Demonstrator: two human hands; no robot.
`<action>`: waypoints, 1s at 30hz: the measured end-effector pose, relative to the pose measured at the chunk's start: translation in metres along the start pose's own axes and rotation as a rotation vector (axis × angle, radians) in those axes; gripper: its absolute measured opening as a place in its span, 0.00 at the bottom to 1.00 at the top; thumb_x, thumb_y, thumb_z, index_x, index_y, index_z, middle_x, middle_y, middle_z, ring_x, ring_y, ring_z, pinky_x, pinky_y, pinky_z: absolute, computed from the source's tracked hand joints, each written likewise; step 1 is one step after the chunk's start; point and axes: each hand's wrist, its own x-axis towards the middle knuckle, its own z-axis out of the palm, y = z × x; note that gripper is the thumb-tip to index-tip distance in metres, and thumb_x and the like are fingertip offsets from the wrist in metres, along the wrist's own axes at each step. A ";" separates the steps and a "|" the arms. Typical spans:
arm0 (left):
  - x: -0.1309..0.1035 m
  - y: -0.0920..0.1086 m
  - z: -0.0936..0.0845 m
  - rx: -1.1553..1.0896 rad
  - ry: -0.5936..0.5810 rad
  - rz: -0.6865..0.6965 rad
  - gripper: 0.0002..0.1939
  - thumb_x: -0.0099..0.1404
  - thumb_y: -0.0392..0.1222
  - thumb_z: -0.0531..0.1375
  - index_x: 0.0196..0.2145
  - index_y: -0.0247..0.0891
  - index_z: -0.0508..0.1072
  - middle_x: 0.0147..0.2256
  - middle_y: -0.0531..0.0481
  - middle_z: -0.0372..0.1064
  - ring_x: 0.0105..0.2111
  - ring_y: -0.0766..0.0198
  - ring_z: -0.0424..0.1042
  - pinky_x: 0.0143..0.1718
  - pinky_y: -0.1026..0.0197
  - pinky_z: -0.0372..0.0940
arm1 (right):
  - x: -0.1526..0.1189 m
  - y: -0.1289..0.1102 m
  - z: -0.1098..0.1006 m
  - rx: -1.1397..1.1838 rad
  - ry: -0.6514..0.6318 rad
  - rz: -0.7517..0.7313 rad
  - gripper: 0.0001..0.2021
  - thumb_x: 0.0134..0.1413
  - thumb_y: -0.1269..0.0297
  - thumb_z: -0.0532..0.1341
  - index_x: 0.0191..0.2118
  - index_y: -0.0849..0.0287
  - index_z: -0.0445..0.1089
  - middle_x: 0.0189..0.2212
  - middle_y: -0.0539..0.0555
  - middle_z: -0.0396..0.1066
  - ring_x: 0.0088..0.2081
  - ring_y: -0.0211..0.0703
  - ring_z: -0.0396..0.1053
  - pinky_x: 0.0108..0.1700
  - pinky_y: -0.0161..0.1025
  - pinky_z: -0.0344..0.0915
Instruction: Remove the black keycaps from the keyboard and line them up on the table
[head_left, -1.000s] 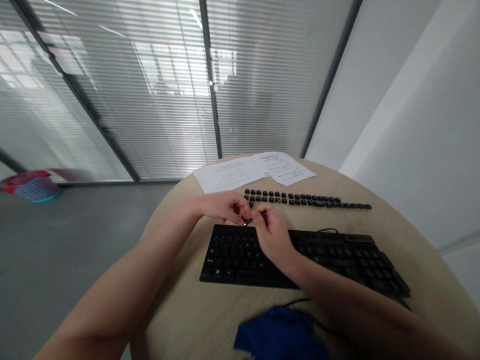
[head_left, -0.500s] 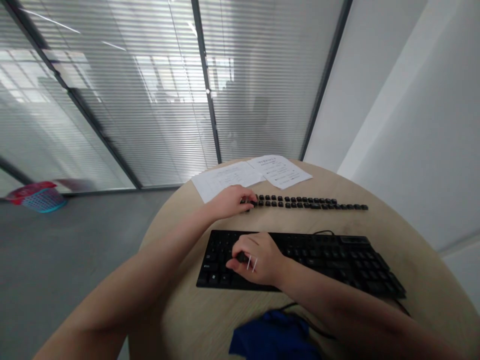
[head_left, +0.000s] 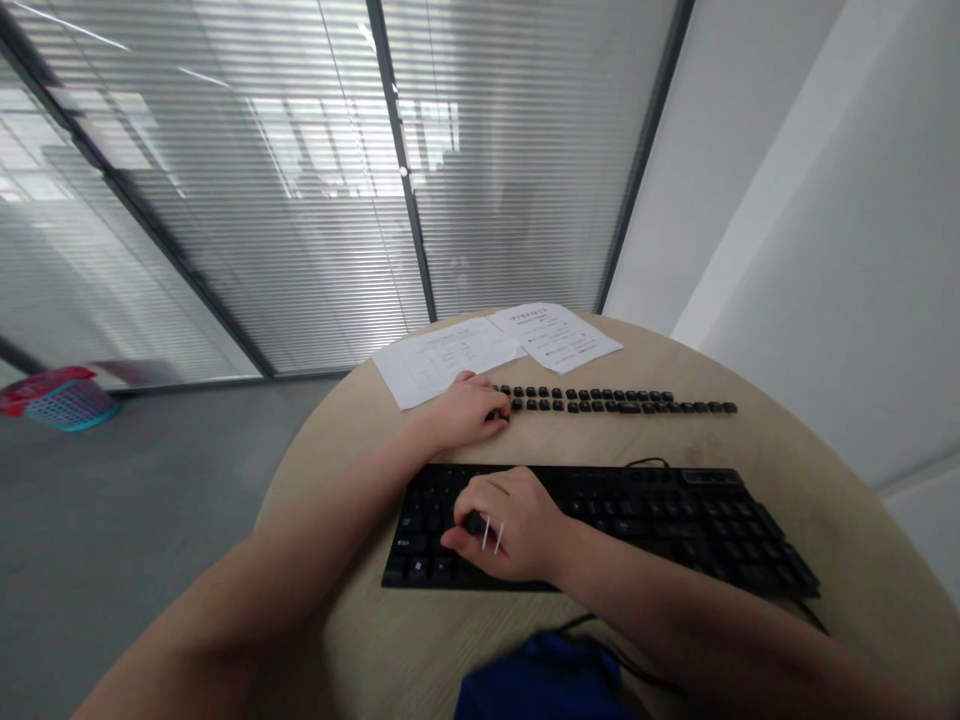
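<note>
Head view, from my remote station. I am seeing both bare hands over a round wooden tabletop.

Right hand: closing in a loose fist around a keycap puller; the dark grip is sitting between thumb and curled fingers, and two thin white prongs are projecting below the fist towards the wrist side. The hand is covering the left-middle part of a black full-size keyboard; I cannot tell whether it is resting on the keys.

Left hand: reaching beyond the keyboard, palm down, fingers bending over the left end of two rows of loose black keycaps. Dark caps are showing under the fingertips; I cannot tell whether one is being pinched or only touched.

The keycap rows are running side by side behind the keyboard, the nearer one extending further right. Two printed sheets are lying behind them, overlapping at one edge; I am not managing to read the print. A blue cloth is lying at the near edge, with a black cable trailing beside it. On the floor, far left, a red-and-blue basket is standing near the blinds.
</note>
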 end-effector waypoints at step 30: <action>0.000 0.000 0.003 -0.036 -0.012 -0.001 0.09 0.65 0.40 0.65 0.44 0.42 0.80 0.40 0.48 0.80 0.47 0.52 0.71 0.51 0.50 0.57 | 0.001 0.000 0.000 -0.020 -0.036 0.045 0.19 0.73 0.51 0.51 0.33 0.55 0.66 0.24 0.50 0.75 0.25 0.39 0.72 0.30 0.37 0.62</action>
